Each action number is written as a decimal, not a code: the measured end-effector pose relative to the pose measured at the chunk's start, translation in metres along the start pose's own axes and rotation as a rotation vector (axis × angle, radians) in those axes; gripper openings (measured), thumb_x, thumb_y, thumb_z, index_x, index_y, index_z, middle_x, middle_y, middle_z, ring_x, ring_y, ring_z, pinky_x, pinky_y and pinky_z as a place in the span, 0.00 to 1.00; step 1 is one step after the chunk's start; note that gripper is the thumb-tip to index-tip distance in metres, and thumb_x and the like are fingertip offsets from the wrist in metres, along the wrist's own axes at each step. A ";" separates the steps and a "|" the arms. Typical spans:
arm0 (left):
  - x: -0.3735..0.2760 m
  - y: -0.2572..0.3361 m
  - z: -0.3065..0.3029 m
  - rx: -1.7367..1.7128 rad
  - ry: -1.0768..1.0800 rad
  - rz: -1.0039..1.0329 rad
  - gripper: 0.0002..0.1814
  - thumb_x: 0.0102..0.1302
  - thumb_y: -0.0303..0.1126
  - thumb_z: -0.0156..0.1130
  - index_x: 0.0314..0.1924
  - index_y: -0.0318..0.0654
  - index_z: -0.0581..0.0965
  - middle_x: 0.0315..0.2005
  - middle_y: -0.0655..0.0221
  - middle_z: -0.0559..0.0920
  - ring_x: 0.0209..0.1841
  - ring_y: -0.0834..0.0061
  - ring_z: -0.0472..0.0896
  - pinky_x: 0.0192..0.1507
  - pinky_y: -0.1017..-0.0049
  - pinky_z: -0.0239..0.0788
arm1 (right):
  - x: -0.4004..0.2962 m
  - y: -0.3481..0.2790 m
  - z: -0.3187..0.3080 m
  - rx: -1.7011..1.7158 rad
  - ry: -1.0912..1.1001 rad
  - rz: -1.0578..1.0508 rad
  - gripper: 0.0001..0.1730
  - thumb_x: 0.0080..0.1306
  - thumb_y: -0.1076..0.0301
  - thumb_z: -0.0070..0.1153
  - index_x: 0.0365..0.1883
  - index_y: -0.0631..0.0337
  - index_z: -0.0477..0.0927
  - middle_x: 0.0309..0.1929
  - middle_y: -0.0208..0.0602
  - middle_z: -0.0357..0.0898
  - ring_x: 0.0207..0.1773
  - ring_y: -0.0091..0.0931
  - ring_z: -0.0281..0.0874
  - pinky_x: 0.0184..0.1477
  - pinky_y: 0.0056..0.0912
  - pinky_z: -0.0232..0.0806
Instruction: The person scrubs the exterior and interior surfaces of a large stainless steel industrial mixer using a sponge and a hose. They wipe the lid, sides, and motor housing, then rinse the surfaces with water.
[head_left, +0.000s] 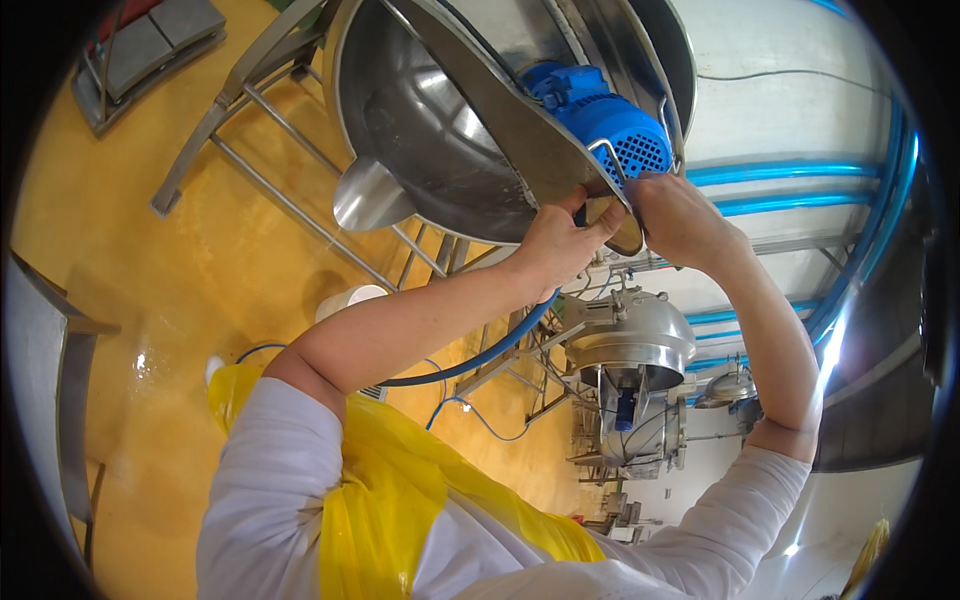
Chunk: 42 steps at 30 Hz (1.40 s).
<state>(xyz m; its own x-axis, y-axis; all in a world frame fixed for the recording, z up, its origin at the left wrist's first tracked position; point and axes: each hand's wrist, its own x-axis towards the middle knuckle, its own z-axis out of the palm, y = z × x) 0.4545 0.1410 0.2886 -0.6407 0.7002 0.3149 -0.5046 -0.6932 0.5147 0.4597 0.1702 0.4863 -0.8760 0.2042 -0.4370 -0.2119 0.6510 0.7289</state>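
A wide stainless steel kettle (442, 120) with a pouring lip (371, 195) is tilted before me. Across its mouth runs a flat steel beam (517, 112) carrying a blue electric motor (611, 124). At the beam's rounded end, my left hand (562, 236) is curled around a blue hose (495, 345), its thumb and forefinger against the metal. The hose passes behind that wrist, and a dark bit of it shows between the fingers. My right hand (679, 217) is closed against the other side of the beam end, below a bent steel handle (609, 154). Whatever its fingers grip is hidden.
Tubular steel legs (300, 206) carry the kettle above a wet yellow floor (202, 270). Near my left forearm stands a white bucket (349, 300). Another steel kettle (630, 334) is farther off. Blue pipes (787, 172) line the wall. A steel table (45, 375) is at the left.
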 end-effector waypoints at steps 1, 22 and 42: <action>0.000 0.000 0.001 -0.006 -0.005 -0.003 0.44 0.69 0.66 0.64 0.75 0.46 0.70 0.17 0.83 0.65 0.19 0.88 0.61 0.20 0.76 0.54 | -0.001 0.001 0.003 -0.004 0.006 -0.003 0.06 0.58 0.83 0.56 0.34 0.69 0.82 0.40 0.54 0.84 0.48 0.49 0.84 0.51 0.51 0.76; -0.001 0.002 0.002 -0.048 0.001 -0.077 0.46 0.69 0.67 0.63 0.75 0.43 0.69 0.17 0.84 0.64 0.17 0.88 0.61 0.19 0.78 0.52 | -0.017 0.008 0.009 -0.114 0.032 -0.105 0.11 0.72 0.69 0.56 0.45 0.70 0.80 0.44 0.48 0.79 0.49 0.41 0.84 0.49 0.43 0.78; -0.002 0.016 -0.006 0.023 -0.036 -0.203 0.33 0.73 0.60 0.62 0.63 0.40 0.76 0.16 0.85 0.65 0.15 0.90 0.60 0.18 0.80 0.49 | -0.045 -0.006 0.082 0.649 0.804 0.372 0.11 0.77 0.64 0.60 0.42 0.63 0.81 0.31 0.41 0.77 0.32 0.33 0.76 0.36 0.38 0.70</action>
<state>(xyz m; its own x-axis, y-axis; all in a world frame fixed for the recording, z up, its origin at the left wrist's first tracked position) 0.4441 0.1280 0.2915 -0.5059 0.8310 0.2315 -0.6074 -0.5337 0.5884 0.5360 0.2169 0.4591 -0.9143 0.0851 0.3961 0.1863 0.9565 0.2244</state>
